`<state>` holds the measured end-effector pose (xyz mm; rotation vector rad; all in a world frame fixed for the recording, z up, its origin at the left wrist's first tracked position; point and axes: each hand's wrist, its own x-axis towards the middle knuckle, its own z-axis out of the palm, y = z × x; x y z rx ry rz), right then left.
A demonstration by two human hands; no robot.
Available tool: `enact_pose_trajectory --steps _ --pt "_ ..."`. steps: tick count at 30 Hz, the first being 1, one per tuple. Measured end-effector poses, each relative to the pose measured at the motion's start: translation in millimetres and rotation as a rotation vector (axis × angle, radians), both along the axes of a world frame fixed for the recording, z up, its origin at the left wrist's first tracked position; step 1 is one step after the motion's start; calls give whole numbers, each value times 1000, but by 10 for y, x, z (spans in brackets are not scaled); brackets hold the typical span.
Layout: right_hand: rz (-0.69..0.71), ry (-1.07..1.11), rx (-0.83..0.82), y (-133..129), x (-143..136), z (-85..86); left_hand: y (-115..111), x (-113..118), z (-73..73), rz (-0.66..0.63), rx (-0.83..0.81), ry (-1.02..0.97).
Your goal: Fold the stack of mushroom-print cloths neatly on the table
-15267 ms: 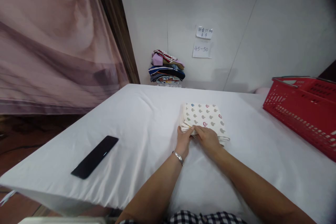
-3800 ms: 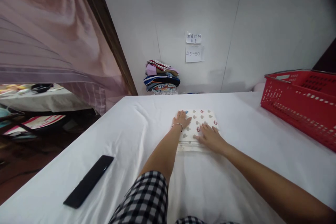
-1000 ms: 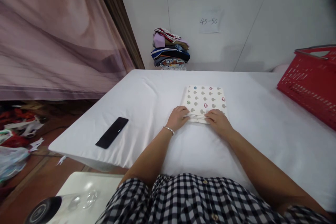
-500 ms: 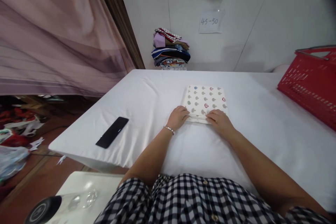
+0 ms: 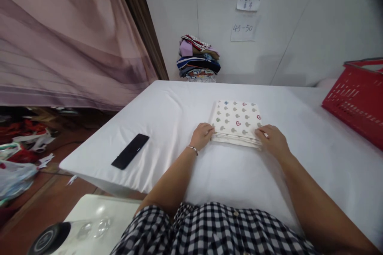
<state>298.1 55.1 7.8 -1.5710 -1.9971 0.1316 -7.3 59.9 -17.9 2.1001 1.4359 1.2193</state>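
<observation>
A white-covered table (image 5: 167, 127) is filling the middle of the room, and on it the folded cloth (image 5: 236, 117), printed with mushrooms, is lying flat. Beyond the cloth, slightly to its left, a stack of fabrics (image 5: 198, 59) is standing against a pale wall (image 5: 278, 20); two handwritten papers (image 5: 248, 1) are hanging on the wall straight behind the cloth. To the cloth's right a red basket (image 5: 356, 101) is sitting; to its left a black phone (image 5: 131, 151) is resting, and farther left a pink curtain (image 5: 74, 44) is draping. The left hand (image 5: 201, 135) is pinching the cloth's near left corner, while the right hand (image 5: 273, 141) is pinching its near right corner, so the cloth is lying between and just ahead of both.
</observation>
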Motion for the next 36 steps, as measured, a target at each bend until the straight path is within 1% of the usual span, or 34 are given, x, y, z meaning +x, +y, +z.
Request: enact_pose_trajectory --steps 2,4,6,8,10,12,15,17,19,22,24,26,29,31,33,35,36 --pt "-97 13 -65 21 29 -37 18 4 -19 8 -34 -50" --pt "-163 24 -140 47 46 -83 38 11 -50 41 -76 -123" --pt "-220 41 -232 77 65 -124 55 13 -83 121 -126 -200" --pt "-256 77 -322 108 88 -156 62 8 -106 214 -212 -254" --pt "-272 119 -386 138 110 -179 57 0 -106 260 -319 -270" --pt "-284 146 -417 165 128 -196 40 -3 -82 253 -385 -244" --pt "-293 184 -414 200 157 -226 8 11 -26 216 -408 -168" --pt "-300 242 -390 219 185 -253 -7 34 3 203 -421 -152" --pt "-299 312 -389 232 210 -283 -10 62 15 207 -429 -168" --pt "-262 375 -432 231 223 -319 3 98 8 250 -439 -191" --pt "-249 369 -452 219 218 -329 11 112 0 277 -457 -184" --pt "-260 342 -484 206 219 -325 11 120 -3 272 -462 -152" --pt "-271 231 -547 203 246 -282 -5 130 3 251 -443 -55" --pt "-265 82 -492 217 252 -219 -18 138 9 253 -428 4" --pt "-241 -66 -338 250 202 -128 -28 146 14 253 -415 35" --pt "-164 -132 -184 314 68 -28 -34 149 17 248 -408 48" --pt "-105 -139 -132 362 -30 19 -36 148 19 245 -409 50"
